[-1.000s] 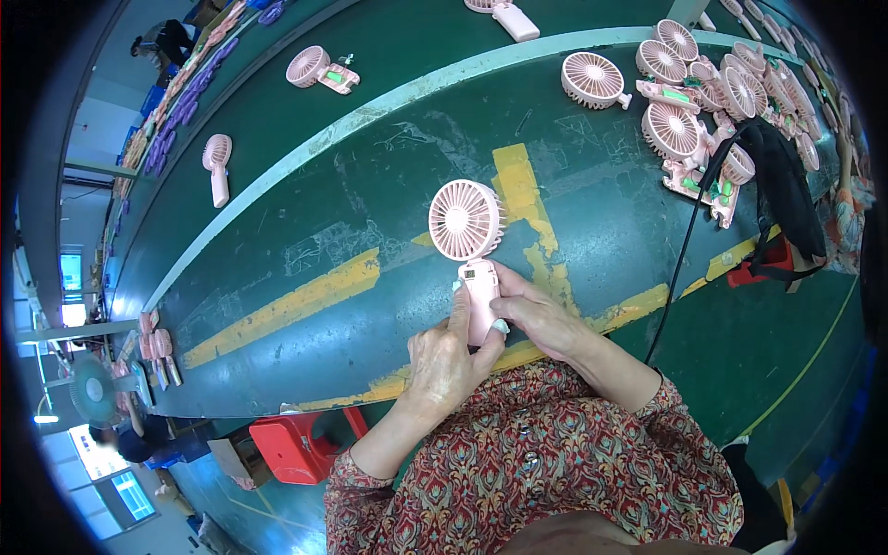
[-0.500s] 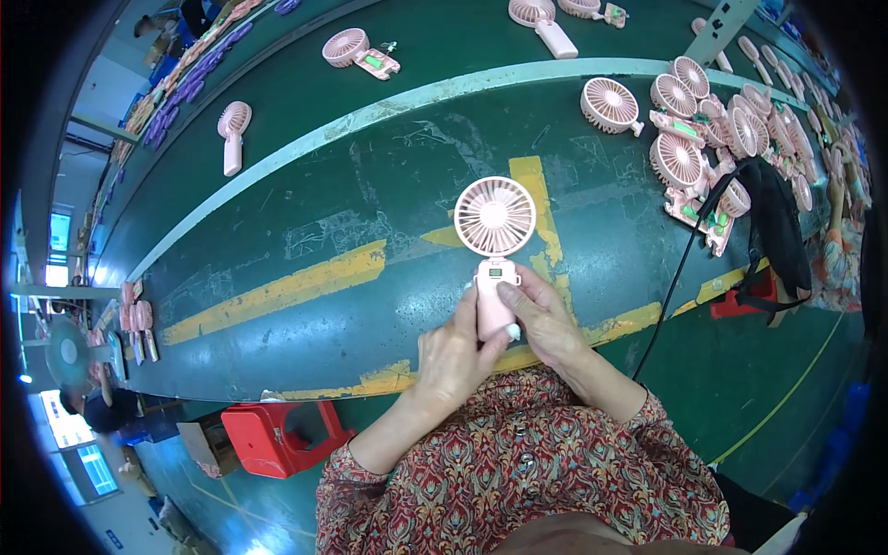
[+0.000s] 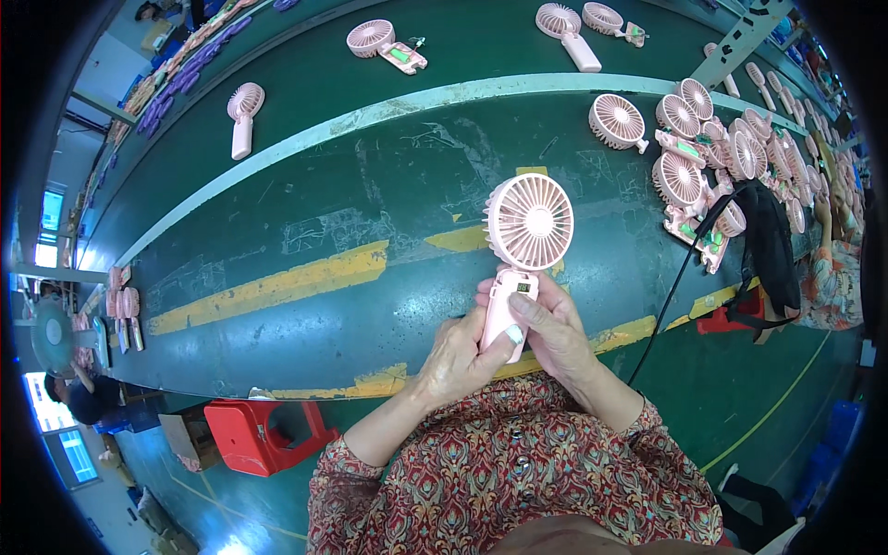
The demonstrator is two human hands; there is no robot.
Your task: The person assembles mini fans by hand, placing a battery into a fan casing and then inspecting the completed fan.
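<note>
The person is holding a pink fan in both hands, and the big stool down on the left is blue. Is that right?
Nearly! The head view shows that the stool down on the left is red, not blue. The left hand and right hand do hold a pink fan.

Pink fan [image 3: 531, 222]: I hold it over the bench [image 3: 277, 356].
Left hand [image 3: 458, 356]: I see it gripping the handle's [image 3: 498, 322] left side.
Right hand [image 3: 562, 340]: my thumb rests just below the display [image 3: 524, 287].
Fan pile [image 3: 678, 178]: to my right.
</note>
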